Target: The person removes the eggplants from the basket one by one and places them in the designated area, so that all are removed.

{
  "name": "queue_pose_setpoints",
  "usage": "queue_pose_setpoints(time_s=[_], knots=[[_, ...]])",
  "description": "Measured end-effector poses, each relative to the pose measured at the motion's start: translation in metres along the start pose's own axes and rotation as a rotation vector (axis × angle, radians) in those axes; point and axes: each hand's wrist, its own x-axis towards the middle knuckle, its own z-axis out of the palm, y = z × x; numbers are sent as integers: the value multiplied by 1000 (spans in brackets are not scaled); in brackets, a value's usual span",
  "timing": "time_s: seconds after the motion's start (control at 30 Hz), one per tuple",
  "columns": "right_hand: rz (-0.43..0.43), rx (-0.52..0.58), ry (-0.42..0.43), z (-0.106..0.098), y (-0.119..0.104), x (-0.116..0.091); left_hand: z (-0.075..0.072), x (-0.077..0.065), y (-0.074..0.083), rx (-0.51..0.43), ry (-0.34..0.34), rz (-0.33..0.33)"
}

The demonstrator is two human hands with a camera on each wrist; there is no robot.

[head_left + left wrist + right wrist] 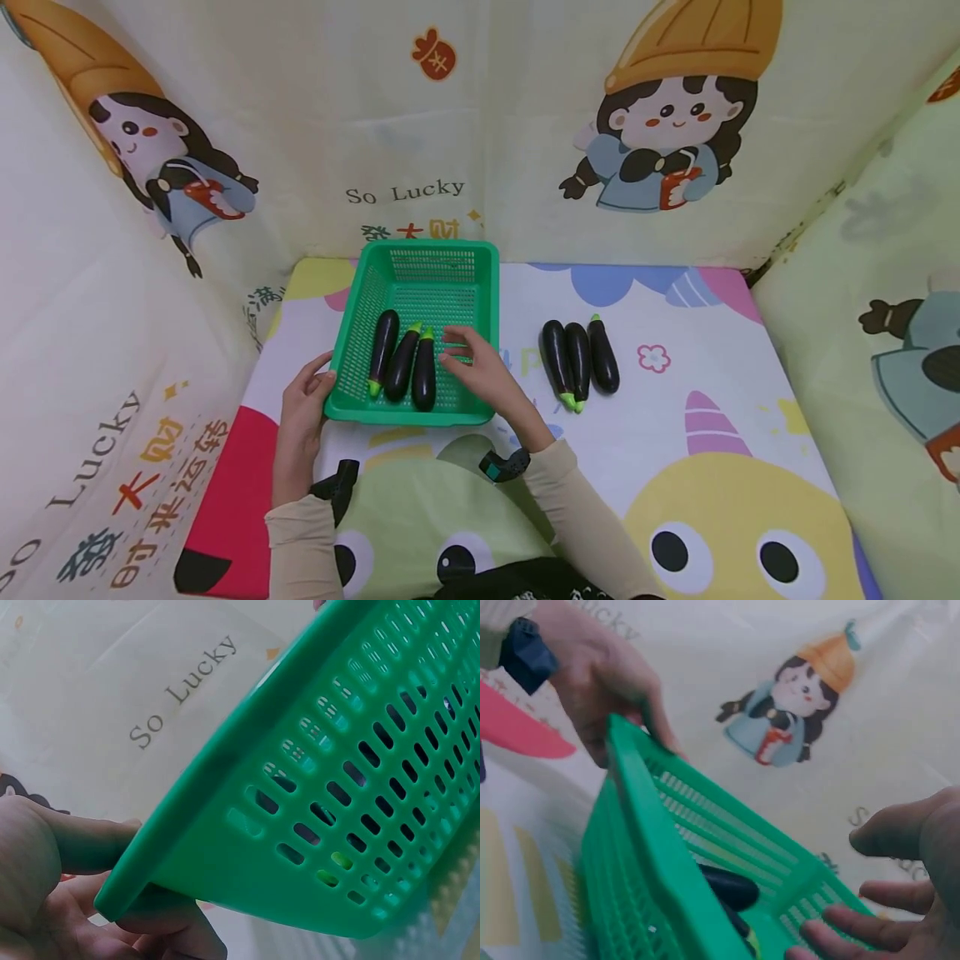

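Note:
A green plastic basket [420, 287] with slotted walls sits at the table's back left. Inside it lie three dark eggplants [402, 362] side by side; one [731, 887] also shows in the right wrist view. My left hand [302, 417] grips the basket's near left corner, and the left wrist view shows the rim [217, 757] pinched between thumb and fingers. Over the basket's right side hovers my right hand [480, 371], its fingers spread and holding nothing, close to the rightmost eggplant [424, 372].
Three more eggplants [577, 358] lie together on the table to the right of the basket. Printed cloth walls [525, 225] rise behind and at both sides. A patterned cover [675, 417] lies on the table.

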Motion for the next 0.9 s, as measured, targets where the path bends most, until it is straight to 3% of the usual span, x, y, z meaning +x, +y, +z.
queue_pose_setpoints(time_s=[0.4, 0.67, 0.9], knots=[[162, -290, -15, 35, -1, 14, 1, 0, -4, -7, -1, 0], [269, -351, -4, 45, 2, 22, 0, 0, -2, 16, 12, 18], [339, -417, -60, 51, 4, 26, -1, 2, -2, -12, -14, -6]])
